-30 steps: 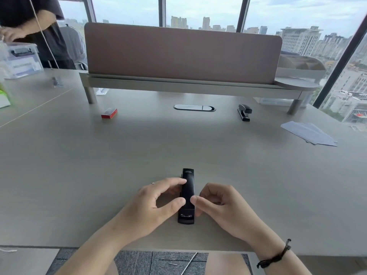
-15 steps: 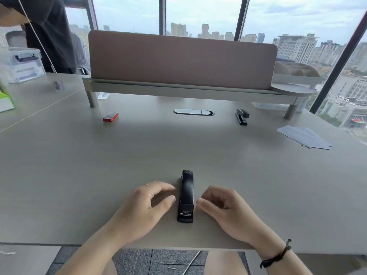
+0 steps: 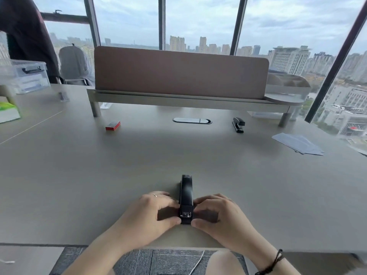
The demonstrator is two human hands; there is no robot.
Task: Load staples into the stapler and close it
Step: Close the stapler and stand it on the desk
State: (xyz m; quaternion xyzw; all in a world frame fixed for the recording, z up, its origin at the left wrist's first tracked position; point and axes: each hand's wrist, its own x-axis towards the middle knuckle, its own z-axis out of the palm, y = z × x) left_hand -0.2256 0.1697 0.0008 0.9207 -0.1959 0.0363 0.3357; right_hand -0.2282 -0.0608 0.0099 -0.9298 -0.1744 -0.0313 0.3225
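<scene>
A black stapler (image 3: 186,192) lies closed on the grey desk (image 3: 79,175), lengthwise away from me, near the front edge. My left hand (image 3: 153,213) grips its near end from the left, thumb and fingers on its side. My right hand (image 3: 220,217) grips the same end from the right. A small red staple box (image 3: 112,125) sits far off at the back left, out of either hand's reach.
A second black stapler (image 3: 238,124) rests at the back right, near a cable grommet (image 3: 192,121). Loose white sheets (image 3: 297,143) lie at the right. A divider shelf (image 3: 188,100) spans the back. A person (image 3: 25,36) stands at far left by plastic boxes (image 3: 25,76).
Both hands, which had drawn slightly off the stapler half a second ago, have closed in and now pinch its near end. My head has tilted up.
</scene>
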